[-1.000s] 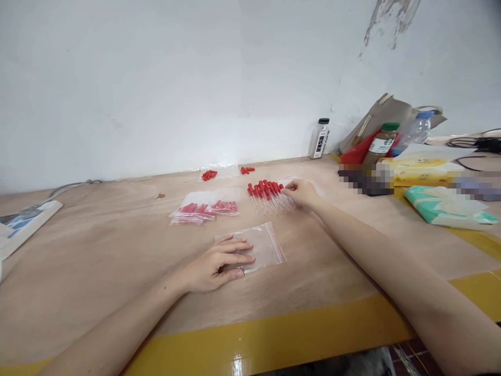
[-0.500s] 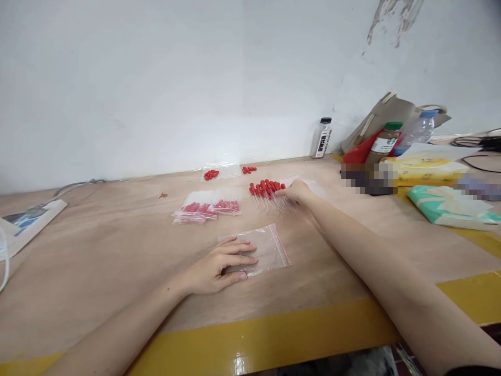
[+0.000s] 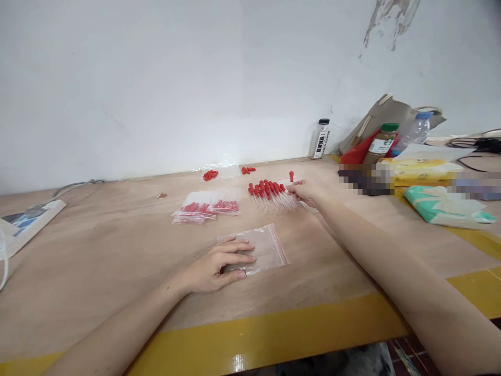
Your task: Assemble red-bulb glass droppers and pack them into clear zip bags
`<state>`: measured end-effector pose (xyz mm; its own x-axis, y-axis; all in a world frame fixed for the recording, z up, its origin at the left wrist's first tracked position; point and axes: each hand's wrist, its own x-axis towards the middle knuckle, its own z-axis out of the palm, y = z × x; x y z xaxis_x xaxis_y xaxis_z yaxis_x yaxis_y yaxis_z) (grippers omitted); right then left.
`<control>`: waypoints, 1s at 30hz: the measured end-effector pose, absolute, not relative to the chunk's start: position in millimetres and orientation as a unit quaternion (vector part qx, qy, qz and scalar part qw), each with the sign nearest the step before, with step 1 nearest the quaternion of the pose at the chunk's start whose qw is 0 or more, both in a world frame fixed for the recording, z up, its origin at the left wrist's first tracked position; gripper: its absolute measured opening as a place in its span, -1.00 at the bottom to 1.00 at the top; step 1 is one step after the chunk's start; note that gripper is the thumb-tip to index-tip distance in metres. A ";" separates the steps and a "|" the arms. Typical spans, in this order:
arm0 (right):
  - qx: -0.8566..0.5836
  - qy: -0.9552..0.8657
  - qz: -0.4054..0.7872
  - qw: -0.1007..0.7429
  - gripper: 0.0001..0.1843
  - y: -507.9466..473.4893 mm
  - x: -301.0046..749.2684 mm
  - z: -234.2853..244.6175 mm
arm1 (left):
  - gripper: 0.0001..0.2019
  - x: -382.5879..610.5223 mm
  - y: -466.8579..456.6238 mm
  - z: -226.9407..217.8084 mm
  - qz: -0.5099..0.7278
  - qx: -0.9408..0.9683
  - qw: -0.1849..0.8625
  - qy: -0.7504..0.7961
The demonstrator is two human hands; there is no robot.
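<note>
My left hand (image 3: 221, 265) lies flat with its fingers spread on a clear zip-lock bag (image 3: 270, 246). Farther off, my right hand (image 3: 307, 192) is closed in a pinch on a dropper (image 3: 291, 176), whose red bulb stands upright above the fingertips; its tube is mostly hidden. Just left of that hand lies a pile of droppers (image 3: 270, 189) with red bulbs and thin clear tubes. Left of the pile are zip-lock bags (image 3: 203, 209) with red-bulbed droppers inside. Part of another clear plastic bag shows under and behind my right hand.
Loose red bulbs (image 3: 248, 170) and a clear bag with red bulbs (image 3: 210, 175) lie near the wall. At right stand a black-capped bottle (image 3: 321, 140), a green-capped bottle (image 3: 382, 143) and tissue packs (image 3: 446, 206). A power strip (image 3: 33, 227) is at far left.
My right hand has drawn slightly right from the pile, and a dropper now stands up in its fingers. The left hand stays on the bag.
</note>
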<state>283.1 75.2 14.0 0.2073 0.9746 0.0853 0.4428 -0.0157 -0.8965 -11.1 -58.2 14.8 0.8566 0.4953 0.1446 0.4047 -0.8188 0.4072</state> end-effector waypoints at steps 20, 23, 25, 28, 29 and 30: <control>-0.450 -0.483 0.493 0.567 -0.47 -27.3 257.2 -3.9 | -0.65 -16.0 -58.9 13.2 0.145 0.931 0.189 0.278; -0.450 -0.492 0.478 0.572 -0.46 -28.5 257.8 -4.0 | -0.65 -14.9 -59.6 14.8 0.145 0.929 0.191 0.281; -0.451 -0.496 0.476 0.569 -0.46 -28.9 258.6 -4.8 | -0.65 -14.5 -59.6 15.4 0.146 0.929 0.192 0.281; -0.461 -0.497 0.475 0.561 -0.47 -28.9 259.4 -5.6 | -0.65 -14.2 -59.3 15.3 0.151 0.928 0.195 0.279; -0.464 -0.499 0.473 0.559 -0.47 -29.0 259.6 -5.6 | -0.65 -14.2 -59.1 15.2 0.153 0.927 0.197 0.279; -0.466 -0.502 0.471 0.557 -0.48 -29.0 259.8 -5.6 | -0.65 -14.3 -59.0 14.9 0.153 0.927 0.199 0.278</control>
<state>259.8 -29.0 -5.6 0.0532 0.9913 0.1204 -0.0567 0.1233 -0.9907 -14.3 -59.0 14.9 0.7978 0.5773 0.1737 0.4554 -0.7659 0.4539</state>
